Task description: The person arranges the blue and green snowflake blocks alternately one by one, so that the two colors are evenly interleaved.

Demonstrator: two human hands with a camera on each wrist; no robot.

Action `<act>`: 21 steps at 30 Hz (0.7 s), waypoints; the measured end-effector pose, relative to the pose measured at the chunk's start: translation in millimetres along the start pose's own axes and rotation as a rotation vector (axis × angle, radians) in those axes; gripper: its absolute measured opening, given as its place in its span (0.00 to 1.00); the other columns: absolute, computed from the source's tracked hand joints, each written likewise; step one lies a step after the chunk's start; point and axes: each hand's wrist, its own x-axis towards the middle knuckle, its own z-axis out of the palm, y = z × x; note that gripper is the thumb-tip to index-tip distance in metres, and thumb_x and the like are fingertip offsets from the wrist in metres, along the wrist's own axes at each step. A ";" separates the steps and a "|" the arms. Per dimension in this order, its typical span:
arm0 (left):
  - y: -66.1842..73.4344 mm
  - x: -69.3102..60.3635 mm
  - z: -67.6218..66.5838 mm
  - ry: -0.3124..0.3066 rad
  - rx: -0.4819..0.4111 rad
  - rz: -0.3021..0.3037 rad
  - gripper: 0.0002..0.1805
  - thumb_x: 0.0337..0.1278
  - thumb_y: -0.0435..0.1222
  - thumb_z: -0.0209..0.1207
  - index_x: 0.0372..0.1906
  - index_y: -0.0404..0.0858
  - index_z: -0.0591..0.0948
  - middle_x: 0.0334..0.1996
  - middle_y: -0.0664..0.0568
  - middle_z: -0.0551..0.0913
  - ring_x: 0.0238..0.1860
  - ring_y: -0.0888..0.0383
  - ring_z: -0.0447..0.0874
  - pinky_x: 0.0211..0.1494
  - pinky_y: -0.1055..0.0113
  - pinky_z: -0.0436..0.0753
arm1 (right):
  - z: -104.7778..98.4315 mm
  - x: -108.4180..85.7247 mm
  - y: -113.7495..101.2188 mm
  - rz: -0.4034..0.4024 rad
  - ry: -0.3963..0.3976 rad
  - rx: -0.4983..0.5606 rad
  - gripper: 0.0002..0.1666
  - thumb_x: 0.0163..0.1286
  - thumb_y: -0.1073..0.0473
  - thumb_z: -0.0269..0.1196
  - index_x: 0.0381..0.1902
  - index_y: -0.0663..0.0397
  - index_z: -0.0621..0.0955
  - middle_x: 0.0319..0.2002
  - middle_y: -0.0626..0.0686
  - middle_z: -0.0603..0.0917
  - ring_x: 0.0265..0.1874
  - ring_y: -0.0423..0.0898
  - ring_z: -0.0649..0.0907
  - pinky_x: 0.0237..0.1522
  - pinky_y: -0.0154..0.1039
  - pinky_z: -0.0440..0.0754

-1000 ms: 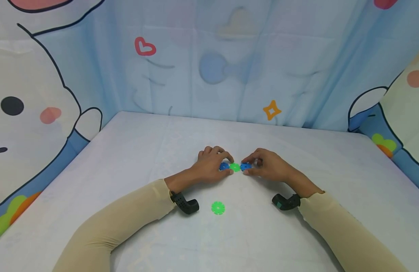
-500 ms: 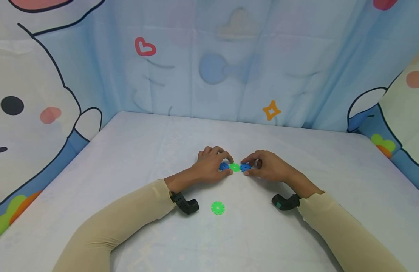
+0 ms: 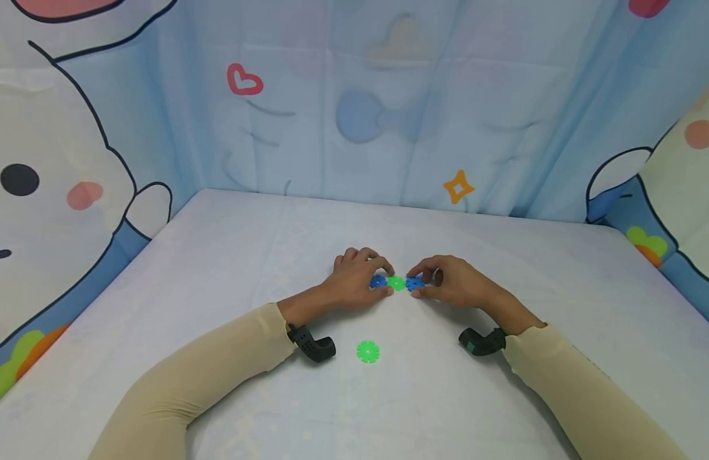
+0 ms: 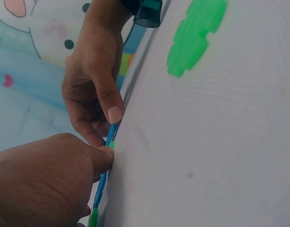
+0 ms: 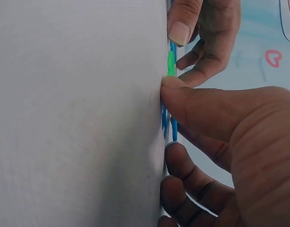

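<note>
In the head view, a row of small notched plastic discs lies on the white table between the hands. My left hand (image 3: pixel 354 280) reaches over its left part, thumb and index finger pinching near the green disc (image 3: pixel 396 283); a blue disc (image 3: pixel 378 281) shows within its curve. My right hand (image 3: pixel 452 281) pinches another blue disc (image 3: pixel 414 283) at the row's right end, beside the green one. Edge-on in the left wrist view, the row continues past my thumb to a further green disc (image 4: pixel 93 217). Fingers hide how the discs join.
A loose green notched disc (image 3: pixel 368 351) lies flat on the white table (image 3: pixel 308 409), nearer the body than the hands. Behind the table hangs a blue cartoon-print curtain (image 3: pixel 296 128). Black wrist devices (image 3: pixel 312 345) sit close above the tabletop.
Over the last second the right hand's fingers and knuckles have shifted slightly around the blue disc. The left hand and the loose green disc stay in place.
</note>
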 end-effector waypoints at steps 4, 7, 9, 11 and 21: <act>-0.5 0.2 0.6 0.002 0.001 0.000 0.19 0.66 0.53 0.56 0.59 0.56 0.77 0.66 0.52 0.69 0.65 0.47 0.63 0.64 0.49 0.64 | 0.0 0.5 0.4 -0.005 0.000 -0.010 0.19 0.61 0.53 0.71 0.49 0.50 0.85 0.32 0.48 0.79 0.27 0.43 0.76 0.30 0.36 0.75; -0.2 -0.1 0.5 0.000 -0.001 0.000 0.19 0.66 0.53 0.56 0.59 0.55 0.77 0.66 0.52 0.69 0.65 0.47 0.63 0.64 0.49 0.64 | 0.5 0.2 1.0 -0.013 -0.001 -0.014 0.19 0.61 0.52 0.71 0.49 0.50 0.85 0.32 0.48 0.79 0.28 0.42 0.76 0.30 0.36 0.75; -0.2 0.0 0.4 -0.002 -0.003 0.000 0.19 0.66 0.53 0.56 0.59 0.55 0.77 0.66 0.52 0.69 0.65 0.47 0.63 0.65 0.49 0.64 | 0.8 0.0 0.7 -0.016 -0.002 -0.013 0.19 0.62 0.51 0.71 0.49 0.50 0.85 0.32 0.48 0.79 0.27 0.42 0.76 0.30 0.36 0.75; -0.3 -0.1 0.5 -0.003 -0.002 -0.001 0.19 0.66 0.53 0.56 0.59 0.55 0.77 0.66 0.52 0.69 0.65 0.47 0.62 0.65 0.49 0.64 | 0.7 -0.3 -0.3 -0.016 -0.003 -0.007 0.19 0.62 0.51 0.71 0.49 0.51 0.85 0.32 0.48 0.79 0.27 0.42 0.75 0.30 0.36 0.74; 1.1 -0.9 -0.6 0.000 0.001 -0.004 0.19 0.66 0.52 0.56 0.59 0.55 0.78 0.66 0.52 0.69 0.65 0.47 0.62 0.64 0.49 0.64 | -0.5 -0.7 -0.6 0.000 -0.004 0.005 0.17 0.62 0.54 0.70 0.47 0.52 0.84 0.32 0.48 0.77 0.25 0.43 0.74 0.27 0.35 0.72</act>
